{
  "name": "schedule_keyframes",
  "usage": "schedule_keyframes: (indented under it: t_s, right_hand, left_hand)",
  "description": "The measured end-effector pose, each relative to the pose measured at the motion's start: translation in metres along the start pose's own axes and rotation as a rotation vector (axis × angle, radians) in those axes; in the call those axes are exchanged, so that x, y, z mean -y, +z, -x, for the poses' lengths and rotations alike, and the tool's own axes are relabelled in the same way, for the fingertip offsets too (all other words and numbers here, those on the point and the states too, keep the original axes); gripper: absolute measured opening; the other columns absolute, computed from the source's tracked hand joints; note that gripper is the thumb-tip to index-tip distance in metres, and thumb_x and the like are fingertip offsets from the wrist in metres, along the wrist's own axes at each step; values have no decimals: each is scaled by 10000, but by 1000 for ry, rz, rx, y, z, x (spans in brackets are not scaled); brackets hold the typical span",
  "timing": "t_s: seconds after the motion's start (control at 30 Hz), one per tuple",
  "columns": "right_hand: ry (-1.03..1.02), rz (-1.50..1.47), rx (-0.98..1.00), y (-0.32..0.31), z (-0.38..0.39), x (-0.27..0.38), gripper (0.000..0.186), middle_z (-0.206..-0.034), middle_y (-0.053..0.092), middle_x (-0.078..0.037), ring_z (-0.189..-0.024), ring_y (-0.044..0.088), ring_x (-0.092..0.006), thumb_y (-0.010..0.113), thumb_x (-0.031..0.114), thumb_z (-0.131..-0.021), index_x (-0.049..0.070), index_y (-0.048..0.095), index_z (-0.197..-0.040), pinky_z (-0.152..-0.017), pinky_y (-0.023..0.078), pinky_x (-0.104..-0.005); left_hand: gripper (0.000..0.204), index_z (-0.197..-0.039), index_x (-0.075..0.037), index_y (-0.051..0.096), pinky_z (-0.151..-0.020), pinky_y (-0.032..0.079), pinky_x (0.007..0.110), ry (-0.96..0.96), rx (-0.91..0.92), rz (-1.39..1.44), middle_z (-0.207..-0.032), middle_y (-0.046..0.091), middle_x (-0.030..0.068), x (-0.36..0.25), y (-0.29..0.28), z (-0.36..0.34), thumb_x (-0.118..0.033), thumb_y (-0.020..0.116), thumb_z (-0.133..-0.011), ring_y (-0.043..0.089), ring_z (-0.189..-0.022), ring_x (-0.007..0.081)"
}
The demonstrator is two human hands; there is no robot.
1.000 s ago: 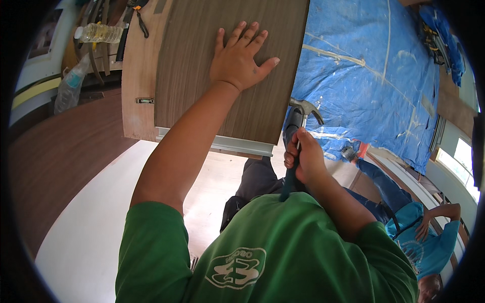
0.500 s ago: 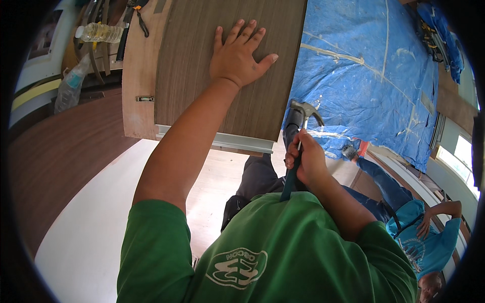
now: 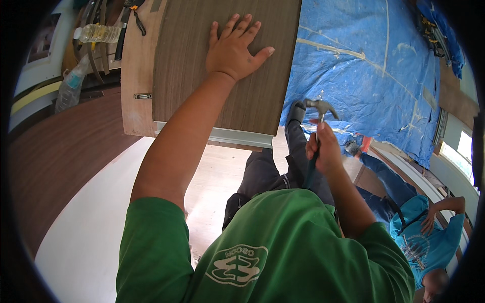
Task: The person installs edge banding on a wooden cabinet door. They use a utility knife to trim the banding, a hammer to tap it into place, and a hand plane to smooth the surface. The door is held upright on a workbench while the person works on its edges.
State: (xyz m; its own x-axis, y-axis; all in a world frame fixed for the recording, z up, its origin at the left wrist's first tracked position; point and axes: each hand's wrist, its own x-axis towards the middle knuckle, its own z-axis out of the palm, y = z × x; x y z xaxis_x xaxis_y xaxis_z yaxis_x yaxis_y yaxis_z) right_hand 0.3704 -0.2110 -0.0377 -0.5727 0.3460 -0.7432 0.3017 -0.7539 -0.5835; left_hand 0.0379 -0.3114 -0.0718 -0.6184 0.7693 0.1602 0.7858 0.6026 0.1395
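My left hand (image 3: pixel 230 53) lies flat with its fingers spread on a dark wood-grain panel (image 3: pixel 184 81). Along the panel's near edge runs a pale metal strip (image 3: pixel 242 138). Right of the panel, my right hand (image 3: pixel 326 147) is wrapped round the handle of a claw hammer (image 3: pixel 322 107). The hammer's head points away from me, over the blue tarp, clear of the panel. Part of its dark handle shows below my fist.
A pale board with a small metal latch (image 3: pixel 143 96) sits under the panel's left side. Plastic bottles (image 3: pixel 101 33) and tools stand at the far left. A blue tarp (image 3: pixel 364 65) spreads at the right. Another person in a teal shirt (image 3: pixel 419 237) is at the lower right.
My right hand has moved to the right with the hammer, farther from the panel's edge. My left hand stays flat on the panel, which sits slightly more to the left in view.
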Motion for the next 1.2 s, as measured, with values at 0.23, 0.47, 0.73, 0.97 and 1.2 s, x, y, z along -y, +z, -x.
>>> schedule_keyframes:
  t_s: [0.23, 0.47, 0.73, 0.97, 1.2]
  right_hand:
    - [78, 99, 95, 5, 7, -25, 306, -679, 433, 13, -566, 422, -105, 557, 280, -1073, 46, 602, -1266, -512, 375, -280]
    - [-18, 291, 72, 12, 1, -41, 334, -740, 545, 38, -620, 481, -57, 713, 390, -1000, 57, 692, -1007, -557, 391, -233]
    - [119, 73, 186, 16, -14, -73, 481, -644, 405, 42, -520, 332, -72, 578, 522, -1047, 143, 482, -766, -492, 256, -254]
    - [119, 191, 99, 25, -16, -75, 458, -598, 427, 52, -507, 375, -70, 585, 476, -1057, 137, 512, -757, -482, 303, -262]
    - [82, 245, 73, 33, -13, -76, 490, -594, 396, 33, -495, 364, -83, 528, 442, -1092, 131, 451, -721, -477, 309, -265]
  left_hand:
    - [768, -1509, -265, 541, -1295, 124, 510, 34, -48, 2, -1630, 429, -29, 1, 3, 0, -754, 523, -918, 314, -1538, 189]
    - [742, -1497, -258, 556, -1278, 166, 509, 82, -58, -28, -1617, 453, -14, 3, 2, -2, -702, 603, -905, 357, -1519, 203]
    - [818, -1540, -269, 494, -1259, 229, 523, 514, 43, 162, -1616, 451, -8, -1, -10, 2, -709, 652, -869, 379, -1509, 220]
    - [883, -1566, -290, 456, -1252, 228, 552, 439, 47, 5, -1652, 392, 32, -8, -10, 1, -775, 615, -846, 354, -1523, 249]
    - [839, -1589, -273, 420, -1244, 200, 591, 294, 35, -20, -1663, 362, 99, -7, -5, 2, -739, 566, -906, 322, -1538, 304]
